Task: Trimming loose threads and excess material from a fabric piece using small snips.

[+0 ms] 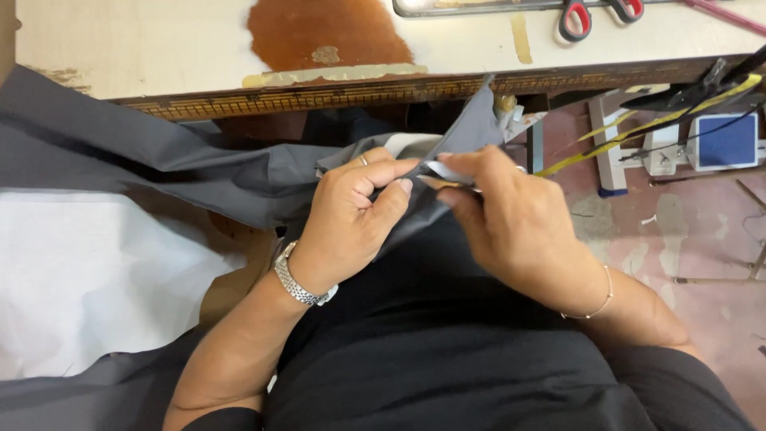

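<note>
Single head-worn view, looking steeply down from above, close over the lap; desk edge along top, floor at right.

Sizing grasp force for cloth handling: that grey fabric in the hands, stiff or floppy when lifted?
Likely floppy: the grey fabric drapes in soft folds off the table edge. Probably light and thin, since the left hand and right hand pinch a creased edge with fingertips alone. It would likely bunch, not slide, if pushed.
</note>
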